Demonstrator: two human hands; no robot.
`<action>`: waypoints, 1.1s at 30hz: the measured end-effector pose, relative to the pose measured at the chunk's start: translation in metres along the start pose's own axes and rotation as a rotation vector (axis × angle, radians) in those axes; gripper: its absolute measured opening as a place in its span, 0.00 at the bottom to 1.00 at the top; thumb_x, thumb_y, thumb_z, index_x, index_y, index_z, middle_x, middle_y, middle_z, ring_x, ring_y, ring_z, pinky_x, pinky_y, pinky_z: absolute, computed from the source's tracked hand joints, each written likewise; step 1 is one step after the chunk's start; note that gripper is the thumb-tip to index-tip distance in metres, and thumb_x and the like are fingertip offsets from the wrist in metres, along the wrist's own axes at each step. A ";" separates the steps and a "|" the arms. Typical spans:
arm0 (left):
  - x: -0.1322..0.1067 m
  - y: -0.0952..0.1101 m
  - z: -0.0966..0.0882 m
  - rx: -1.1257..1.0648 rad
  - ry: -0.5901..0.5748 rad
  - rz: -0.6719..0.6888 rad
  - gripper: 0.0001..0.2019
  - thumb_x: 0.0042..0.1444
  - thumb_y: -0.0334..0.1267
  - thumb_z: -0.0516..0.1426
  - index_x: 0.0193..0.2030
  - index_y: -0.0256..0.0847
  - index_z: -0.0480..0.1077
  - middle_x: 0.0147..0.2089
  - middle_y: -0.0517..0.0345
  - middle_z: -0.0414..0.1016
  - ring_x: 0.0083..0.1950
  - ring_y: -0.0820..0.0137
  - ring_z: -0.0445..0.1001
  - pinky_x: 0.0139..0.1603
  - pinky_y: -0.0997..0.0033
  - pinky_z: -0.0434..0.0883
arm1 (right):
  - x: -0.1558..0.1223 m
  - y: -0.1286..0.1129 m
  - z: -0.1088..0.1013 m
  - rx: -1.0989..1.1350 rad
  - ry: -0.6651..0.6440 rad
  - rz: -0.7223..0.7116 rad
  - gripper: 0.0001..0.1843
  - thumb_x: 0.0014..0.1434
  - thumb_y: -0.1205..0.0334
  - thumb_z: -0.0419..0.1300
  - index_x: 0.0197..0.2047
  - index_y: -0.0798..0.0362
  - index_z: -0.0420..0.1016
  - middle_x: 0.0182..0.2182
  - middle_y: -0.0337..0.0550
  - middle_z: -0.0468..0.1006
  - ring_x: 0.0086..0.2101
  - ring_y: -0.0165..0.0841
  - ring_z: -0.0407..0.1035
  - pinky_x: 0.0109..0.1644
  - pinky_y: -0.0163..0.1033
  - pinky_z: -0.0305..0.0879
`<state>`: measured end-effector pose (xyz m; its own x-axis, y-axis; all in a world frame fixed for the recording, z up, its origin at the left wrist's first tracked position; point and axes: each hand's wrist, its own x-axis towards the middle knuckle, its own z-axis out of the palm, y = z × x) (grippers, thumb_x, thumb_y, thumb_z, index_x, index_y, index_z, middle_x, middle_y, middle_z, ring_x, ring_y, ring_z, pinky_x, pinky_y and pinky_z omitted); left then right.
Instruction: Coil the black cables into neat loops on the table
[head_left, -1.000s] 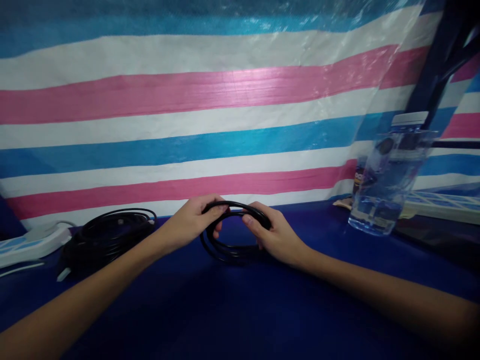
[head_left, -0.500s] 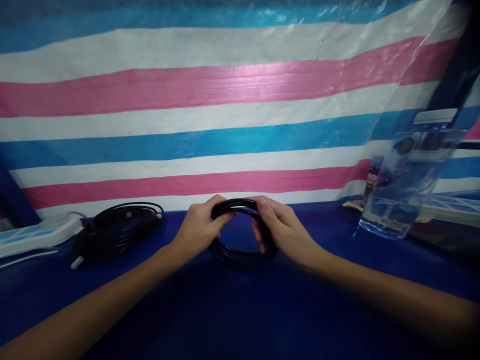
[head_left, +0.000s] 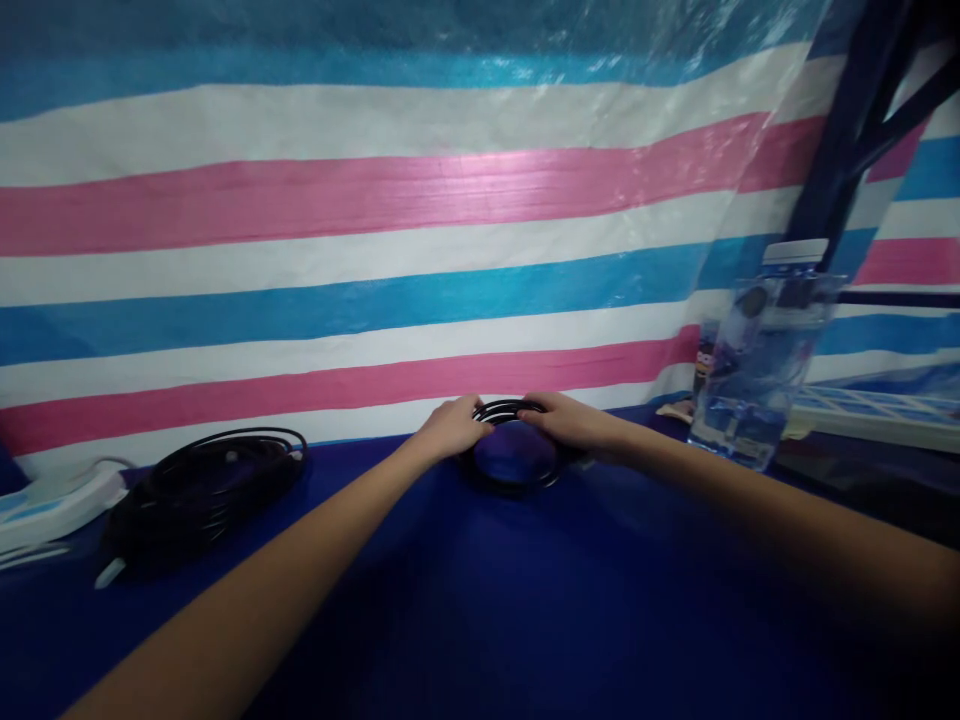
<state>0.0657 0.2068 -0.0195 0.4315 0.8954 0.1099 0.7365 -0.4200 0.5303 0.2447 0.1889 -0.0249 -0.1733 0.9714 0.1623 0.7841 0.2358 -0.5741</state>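
A coil of black cable lies on the dark blue tabletop, close to the striped sheet at the back. My left hand grips the coil's left side, fingers wrapped over the loops. On the opposite side, my right hand is closed around the loops too, its thumb over the top edge. Parts of the fingers on both hands are hidden behind the cable. A second, larger coil of black cable with a pale connector end rests to the left, apart from my hands.
A clear plastic bottle with a white cap stands at the right. Behind the table hangs a striped plastic sheet. A white power strip sits at the far left. A dark post rises at the back right.
Both hands have carried the coil away from me toward the back, and it now lies flatter on the table. The view has shifted to the right.
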 end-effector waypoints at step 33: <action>-0.036 0.042 -0.021 0.099 0.380 0.333 0.16 0.59 0.31 0.46 0.52 0.38 0.65 0.52 0.51 0.71 0.53 0.65 0.68 0.52 0.63 0.66 | -0.022 -0.052 -0.040 -0.426 0.280 -0.491 0.14 0.62 0.63 0.48 0.37 0.59 0.73 0.36 0.49 0.73 0.35 0.33 0.66 0.38 0.37 0.58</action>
<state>0.0702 0.1603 0.0167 0.4450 0.6935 0.5665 0.6451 -0.6871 0.3343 0.2316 0.1546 0.0331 -0.4517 0.6986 0.5549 0.8296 0.5578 -0.0269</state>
